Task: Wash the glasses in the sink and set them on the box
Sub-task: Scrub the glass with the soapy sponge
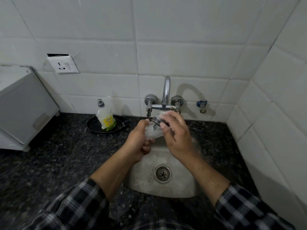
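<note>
Glass (152, 132): soapy, tilted, held above the sink (144, 178), below the tap (166, 90).
Left hand (137, 141): clasped round its base.
Right hand (177, 136): fingers curled over its foamy rim end.
Box (25, 105): on the surface (49, 163), far left.
Soap bottle (105, 118): upright between box and tap.

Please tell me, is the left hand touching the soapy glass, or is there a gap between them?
Touching. The head view shows the left hand with its fingers curled round the foam-covered glass, holding it above the sink.
</note>
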